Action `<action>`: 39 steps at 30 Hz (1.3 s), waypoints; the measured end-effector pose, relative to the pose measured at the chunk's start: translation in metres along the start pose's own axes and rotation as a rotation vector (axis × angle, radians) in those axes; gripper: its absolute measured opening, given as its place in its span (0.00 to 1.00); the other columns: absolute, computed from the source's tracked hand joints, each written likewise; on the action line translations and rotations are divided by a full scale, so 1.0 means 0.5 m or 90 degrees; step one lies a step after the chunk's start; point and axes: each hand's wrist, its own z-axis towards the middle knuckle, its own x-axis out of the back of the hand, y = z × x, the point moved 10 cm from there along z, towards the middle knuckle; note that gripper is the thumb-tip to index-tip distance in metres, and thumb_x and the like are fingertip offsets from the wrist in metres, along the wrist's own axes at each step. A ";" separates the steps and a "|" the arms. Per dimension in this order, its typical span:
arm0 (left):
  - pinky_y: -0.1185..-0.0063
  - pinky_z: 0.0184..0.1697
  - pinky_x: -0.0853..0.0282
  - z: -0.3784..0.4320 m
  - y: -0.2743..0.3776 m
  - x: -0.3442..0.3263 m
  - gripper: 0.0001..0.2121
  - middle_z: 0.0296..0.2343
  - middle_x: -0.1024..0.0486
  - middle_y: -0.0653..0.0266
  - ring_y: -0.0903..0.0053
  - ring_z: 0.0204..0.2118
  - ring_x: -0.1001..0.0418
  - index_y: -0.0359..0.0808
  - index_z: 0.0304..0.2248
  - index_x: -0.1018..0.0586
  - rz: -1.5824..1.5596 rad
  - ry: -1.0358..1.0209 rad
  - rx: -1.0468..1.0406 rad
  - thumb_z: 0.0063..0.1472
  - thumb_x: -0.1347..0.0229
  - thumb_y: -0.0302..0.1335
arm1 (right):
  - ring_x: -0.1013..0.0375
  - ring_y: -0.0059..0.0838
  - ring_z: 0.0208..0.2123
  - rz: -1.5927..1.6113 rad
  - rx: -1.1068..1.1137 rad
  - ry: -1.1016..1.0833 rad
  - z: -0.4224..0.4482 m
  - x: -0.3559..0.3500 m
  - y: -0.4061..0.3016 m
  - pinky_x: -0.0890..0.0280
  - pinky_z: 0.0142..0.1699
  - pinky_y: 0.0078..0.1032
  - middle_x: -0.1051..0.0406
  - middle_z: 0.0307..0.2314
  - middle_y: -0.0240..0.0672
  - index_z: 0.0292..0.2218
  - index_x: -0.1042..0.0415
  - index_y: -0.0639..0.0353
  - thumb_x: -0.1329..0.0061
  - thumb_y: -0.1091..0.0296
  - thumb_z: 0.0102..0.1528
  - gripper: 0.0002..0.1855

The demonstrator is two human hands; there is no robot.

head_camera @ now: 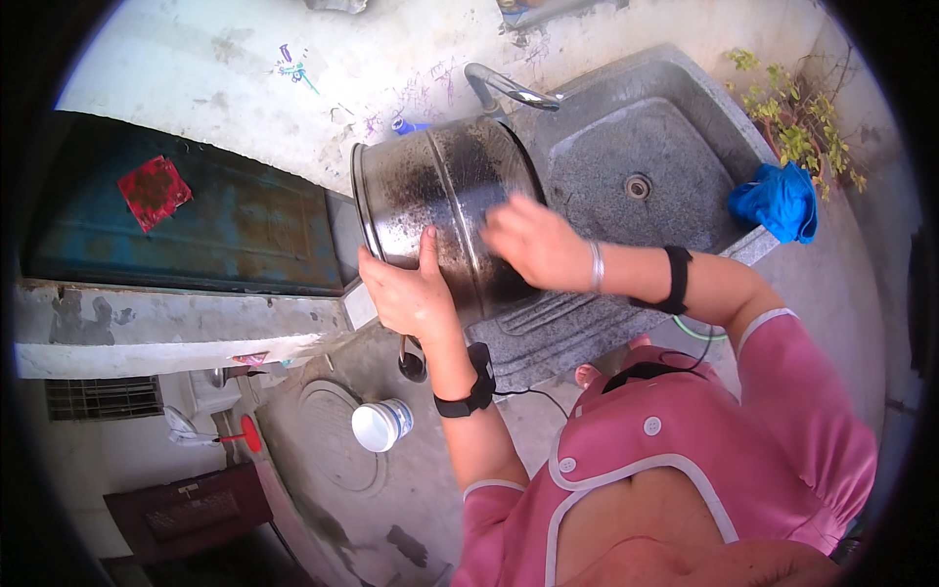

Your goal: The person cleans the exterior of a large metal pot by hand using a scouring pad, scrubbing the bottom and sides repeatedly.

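A large metal pot (433, 172) lies on its side on the ribbed drainboard (543, 330) of a grey stone sink (704, 81). Dark scorch marks cover much of its wall. My left hand (407, 297) grips it near the rim at the left, with the thumb lying along the wall. Against the darker part of the wall is my right hand (539, 242), fingers curled and blurred. Whether a scrubber is inside those fingers is hidden. Below my left hand, a dark rounded handle (412, 365) hangs from the pot.
A curved chrome faucet (513, 92) rises behind the pot. Blue cloth (777, 202) drapes over the sink's right corner, near a leafy plant (799, 117). A white bucket (378, 425) stands on the concrete floor. At left, a red square (154, 192) lies on a dark metal panel (242, 227).
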 end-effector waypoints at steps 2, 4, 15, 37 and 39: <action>0.65 0.37 0.33 0.001 -0.001 0.006 0.40 0.38 0.28 0.50 0.54 0.37 0.29 0.29 0.45 0.34 0.005 0.006 -0.006 0.41 0.41 0.54 | 0.37 0.37 0.31 0.034 0.074 0.000 -0.033 0.004 -0.027 0.36 0.35 0.29 0.35 0.31 0.40 0.32 0.32 0.65 0.54 0.75 0.41 0.12; 0.65 0.37 0.33 -0.004 -0.001 0.002 0.39 0.38 0.29 0.50 0.54 0.37 0.29 0.29 0.45 0.34 0.011 0.005 -0.005 0.41 0.41 0.54 | 0.37 0.37 0.31 0.064 0.054 -0.018 -0.022 0.006 -0.011 0.37 0.35 0.29 0.35 0.32 0.39 0.32 0.32 0.64 0.52 0.75 0.42 0.12; 0.69 0.33 0.31 -0.002 0.017 0.007 0.38 0.35 0.28 0.53 0.59 0.36 0.28 0.28 0.45 0.34 0.050 0.033 -0.032 0.43 0.42 0.54 | 0.37 0.35 0.34 -0.030 -0.060 -0.002 0.168 -0.029 0.166 0.39 0.40 0.30 0.33 0.29 0.34 0.30 0.28 0.58 0.51 0.65 0.47 0.09; 0.67 0.33 0.31 -0.002 0.014 0.000 0.37 0.37 0.28 0.53 0.58 0.35 0.28 0.30 0.44 0.34 0.050 0.023 -0.024 0.44 0.43 0.54 | 0.41 0.35 0.31 0.010 0.076 0.054 0.042 0.025 0.098 0.41 0.35 0.32 0.36 0.29 0.34 0.26 0.32 0.55 0.53 0.67 0.45 0.04; 0.66 0.34 0.32 -0.002 0.007 0.004 0.37 0.38 0.28 0.52 0.56 0.36 0.28 0.30 0.44 0.34 0.040 0.019 -0.010 0.44 0.43 0.54 | 0.39 0.34 0.32 -0.024 0.184 0.054 -0.054 0.022 0.022 0.40 0.36 0.30 0.34 0.34 0.33 0.28 0.31 0.56 0.52 0.68 0.44 0.07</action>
